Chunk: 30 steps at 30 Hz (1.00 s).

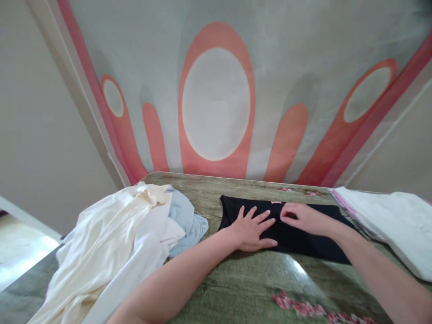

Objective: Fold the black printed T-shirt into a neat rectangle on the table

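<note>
A black garment (pixel 312 231), folded into a long flat strip, lies across the table with a small pink label (pixel 276 202) at its far edge. My left hand (pixel 253 228) rests flat on its left part, palm down and fingers spread. Just to the right, my right hand (pixel 303 218) is closed in a pinch at the garment's middle, close to the label. Its fingertips touch the black cloth, though how much fabric they grip is hard to see.
On the left a loose heap of cream clothes (pixel 111 234) spreads over the table, with a light blue cloth (pixel 187 220) beside it. White folded clothing (pixel 394 220) is stacked on the right. The wood-patterned table (pixel 236 288) meets a grey and pink panel (pixel 216 171) at the back.
</note>
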Each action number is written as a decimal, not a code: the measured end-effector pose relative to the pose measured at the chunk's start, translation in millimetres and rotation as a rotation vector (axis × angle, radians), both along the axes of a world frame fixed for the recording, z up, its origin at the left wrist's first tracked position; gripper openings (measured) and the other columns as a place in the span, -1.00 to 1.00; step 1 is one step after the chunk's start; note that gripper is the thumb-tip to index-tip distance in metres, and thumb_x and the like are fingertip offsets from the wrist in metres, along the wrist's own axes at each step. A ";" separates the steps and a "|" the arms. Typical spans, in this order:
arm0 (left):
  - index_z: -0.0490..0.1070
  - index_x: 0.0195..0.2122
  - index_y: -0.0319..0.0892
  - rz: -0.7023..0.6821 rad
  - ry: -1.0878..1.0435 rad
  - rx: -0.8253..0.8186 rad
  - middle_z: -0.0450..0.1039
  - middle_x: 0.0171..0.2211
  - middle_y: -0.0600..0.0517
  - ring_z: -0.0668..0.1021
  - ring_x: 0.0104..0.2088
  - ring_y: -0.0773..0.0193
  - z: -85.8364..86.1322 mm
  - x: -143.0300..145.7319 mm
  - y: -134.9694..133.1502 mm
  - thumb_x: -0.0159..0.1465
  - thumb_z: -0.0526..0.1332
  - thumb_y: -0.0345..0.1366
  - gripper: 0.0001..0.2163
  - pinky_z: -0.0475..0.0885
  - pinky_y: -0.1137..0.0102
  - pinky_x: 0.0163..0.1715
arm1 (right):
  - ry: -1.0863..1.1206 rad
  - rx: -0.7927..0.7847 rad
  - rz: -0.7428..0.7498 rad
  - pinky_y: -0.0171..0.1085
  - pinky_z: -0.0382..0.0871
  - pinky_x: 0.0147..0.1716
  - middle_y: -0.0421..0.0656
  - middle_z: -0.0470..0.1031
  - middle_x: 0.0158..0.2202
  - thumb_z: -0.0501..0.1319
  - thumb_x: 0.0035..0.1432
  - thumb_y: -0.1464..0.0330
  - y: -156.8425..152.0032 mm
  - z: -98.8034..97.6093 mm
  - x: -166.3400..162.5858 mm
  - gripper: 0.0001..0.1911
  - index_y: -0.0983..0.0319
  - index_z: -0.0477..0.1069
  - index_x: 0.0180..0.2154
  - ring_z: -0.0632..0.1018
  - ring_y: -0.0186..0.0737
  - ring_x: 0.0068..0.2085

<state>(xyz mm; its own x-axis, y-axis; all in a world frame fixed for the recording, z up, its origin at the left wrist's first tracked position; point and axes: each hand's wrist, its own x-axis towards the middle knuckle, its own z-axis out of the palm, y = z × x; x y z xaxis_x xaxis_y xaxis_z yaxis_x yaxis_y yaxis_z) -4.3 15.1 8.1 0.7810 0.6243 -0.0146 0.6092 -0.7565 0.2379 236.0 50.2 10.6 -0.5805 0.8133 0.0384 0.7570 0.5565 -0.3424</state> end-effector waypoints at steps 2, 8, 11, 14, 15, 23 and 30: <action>-0.18 0.24 0.07 -0.011 0.015 -0.026 -0.28 0.28 0.12 -0.17 0.23 -0.17 3.0 -0.8 -0.8 0.18 -0.27 0.23 -0.35 -0.25 -0.16 0.08 | 0.037 0.048 -0.102 -0.20 0.33 -0.23 -0.10 0.48 -0.28 0.00 0.16 0.17 11.7 -8.0 18.6 -0.68 0.21 0.41 -0.28 0.47 -0.15 -0.26; -0.41 0.24 0.12 0.159 -0.031 -0.018 -0.34 0.29 0.09 -0.08 0.22 -0.16 10.3 -1.6 3.1 0.19 -0.35 0.21 -0.37 -0.12 -0.15 0.06 | -0.047 0.233 -0.370 0.01 0.06 0.09 -0.04 0.16 0.18 -0.09 0.15 0.04 39.1 -60.4 50.1 -0.44 0.17 0.21 0.10 0.21 0.03 0.15; -0.32 0.26 0.01 0.411 -0.014 0.031 -0.28 0.28 -0.04 -0.06 0.21 -0.19 2.0 -3.8 11.5 0.20 -0.42 0.19 -0.35 -0.10 -0.13 0.06 | -0.137 0.157 -0.433 0.10 -0.01 0.10 -0.13 0.03 0.24 -0.17 0.14 -0.04 41.5 -74.4 49.2 -0.38 0.07 0.10 0.16 0.10 0.07 0.21; -0.21 0.26 -0.11 0.536 0.064 0.059 -0.22 0.27 -0.14 -0.08 0.22 -0.20 -10.3 -8.6 21.5 0.17 -0.42 0.22 -0.27 -0.12 -0.08 0.09 | -0.167 0.122 -0.424 0.08 -0.05 0.12 -0.19 -0.03 0.26 -0.22 0.14 -0.06 39.9 -75.5 49.4 -0.36 0.02 0.04 0.18 0.05 0.04 0.23; -0.20 0.26 -0.12 0.543 0.084 0.066 -0.22 0.27 -0.15 -0.09 0.22 -0.20 -13.5 -10.6 24.5 0.16 -0.41 0.23 -0.25 -0.13 -0.07 0.09 | -0.174 0.119 -0.420 0.07 -0.05 0.12 -0.20 -0.03 0.26 -0.23 0.14 -0.07 38.6 -74.8 50.4 -0.36 0.02 0.04 0.18 0.05 0.04 0.23; -0.17 0.25 0.06 0.426 0.108 0.036 -0.30 0.28 0.00 -0.16 0.20 -0.34 -15.2 -32.6 41.1 0.06 -0.30 0.33 -0.23 -0.18 -0.23 0.02 | -0.275 0.177 -0.386 0.01 0.07 0.07 -0.09 0.12 0.20 -0.21 0.14 -0.06 20.4 -60.1 61.6 -0.34 0.12 0.11 0.16 0.19 0.04 0.16; -0.08 0.23 -0.03 0.430 0.136 0.091 -0.18 0.27 -0.02 -0.08 0.24 -0.06 -9.0 -64.6 58.3 0.23 -0.32 0.16 -0.38 -0.15 -0.06 0.11 | -0.315 0.163 -0.286 -0.03 0.17 -0.06 0.00 0.43 -0.12 0.03 -0.03 -0.10 29.6 -20.0 67.2 -0.40 0.21 0.40 -0.15 0.41 0.07 -0.07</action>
